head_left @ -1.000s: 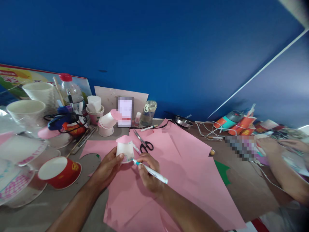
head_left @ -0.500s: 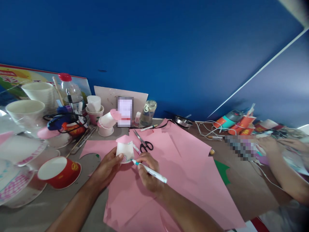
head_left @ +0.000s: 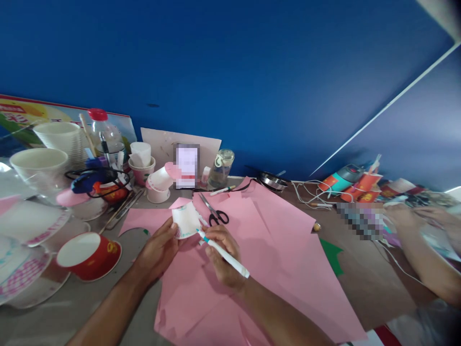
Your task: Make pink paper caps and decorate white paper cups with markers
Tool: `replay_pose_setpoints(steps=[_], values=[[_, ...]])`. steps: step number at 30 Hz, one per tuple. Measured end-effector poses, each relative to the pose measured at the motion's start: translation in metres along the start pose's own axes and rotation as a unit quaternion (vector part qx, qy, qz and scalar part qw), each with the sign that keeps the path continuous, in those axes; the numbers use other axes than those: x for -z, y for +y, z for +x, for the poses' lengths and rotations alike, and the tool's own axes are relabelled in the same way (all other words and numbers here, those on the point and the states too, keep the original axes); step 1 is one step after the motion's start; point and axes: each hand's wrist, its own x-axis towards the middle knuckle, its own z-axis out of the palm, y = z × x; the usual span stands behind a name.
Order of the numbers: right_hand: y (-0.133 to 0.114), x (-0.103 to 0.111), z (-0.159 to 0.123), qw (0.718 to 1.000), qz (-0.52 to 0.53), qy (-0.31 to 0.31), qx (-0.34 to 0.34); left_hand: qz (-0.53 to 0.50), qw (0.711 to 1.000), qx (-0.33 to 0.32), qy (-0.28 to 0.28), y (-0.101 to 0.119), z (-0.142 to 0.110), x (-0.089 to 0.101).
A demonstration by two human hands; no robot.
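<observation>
My left hand is closed on a small white paper cup, tilted, with a pink paper piece at its top and blue-green marks on it. My right hand grips a white paint marker with a blue-green tip, which is at the cup's lower right edge. Whether tip and cup touch, I cannot tell. Beneath both hands spread pink paper sheets. Black-handled scissors lie just beyond my right hand, beside a pale pen partly hidden behind the cup.
On the left stand a red paper cup, stacked white cups and a red-capped bottle. A phone leans at the back beside a glass jar. Tape and cables lie further right, near another person's arm.
The cup has been turned and tilted in my left hand, so the pink checked patch has rotated mostly out of sight. The marker has rolled in my right hand, its lettering now hidden.
</observation>
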Motion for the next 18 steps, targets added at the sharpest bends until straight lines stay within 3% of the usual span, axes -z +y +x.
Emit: replay_pose_setpoints(steps=[7, 18], values=[[-0.0026, -0.0007, 0.0029, 1.000, -0.018, -0.004, -0.006, 0.000, 1.000, -0.005, -0.009, -0.0019, 0.0011, -0.0061], [-0.0064, -0.0001, 0.0042, 0.998, -0.047, -0.028, 0.022, 0.052, 0.999, -0.004, 0.008, -0.0022, -0.0020, 0.0021]])
